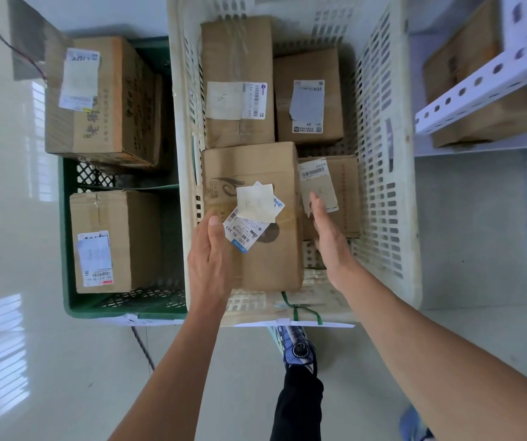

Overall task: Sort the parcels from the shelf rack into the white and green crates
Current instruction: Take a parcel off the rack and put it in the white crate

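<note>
- Parcel (274, 262), a brown carton with overlapping paper labels (255, 214) on its top, is lying in the near-left part of the white crate (411, 186), close against that crate's left wall.
- Left hand (209, 256) is hovering over the parcel's near-left corner with its thumb straight and its palm facing the carton. It is not curling round anything. Whether it is touching the cardboard cannot be told.
- Right hand (327, 237) is reaching in along the parcel's right side with its fingers straight and together, gripping nothing.
- A smaller labelled carton (346, 192) is sitting in the white crate's near-right part, just beyond the right fingertips.
- Two more cartons are filling the white crate's far end, a tall one (236, 52) on the left and a squarer one (306, 65) on the right.
- The green crate (64, 249) is standing against the white crate's left wall, holding a large printed box (109, 122) at its far end and a taped box (134, 237) nearer.
- The shelf rack (478, 81) is standing to the right of the white crate, carrying another carton (459, 52).
</note>
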